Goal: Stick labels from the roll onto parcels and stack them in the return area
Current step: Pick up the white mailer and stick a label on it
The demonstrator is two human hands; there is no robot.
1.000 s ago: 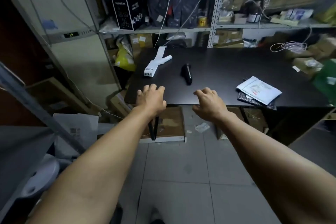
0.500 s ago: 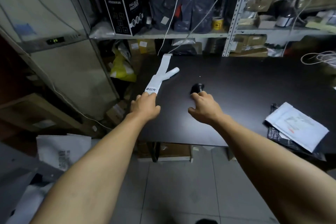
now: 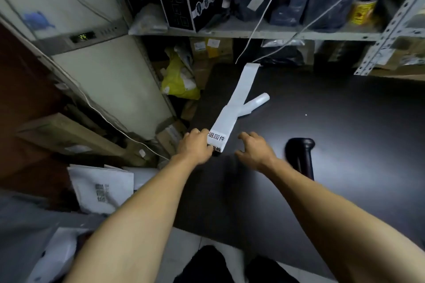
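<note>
While right hand (image 3: pixel 255 151) hovers, left hand (image 3: pixel 195 147) touches label strip (image 3: pixel 226 119).

White label strip (image 3: pixel 232 110) unrolled flat, printed end nearest.

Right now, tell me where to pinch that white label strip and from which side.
Pinch the label strip at its near printed end, from its free right edge. It lies flat on the black table, running away towards the shelf. The left hand already covers its left edge, and the open right hand is empty, close beside it.
</note>
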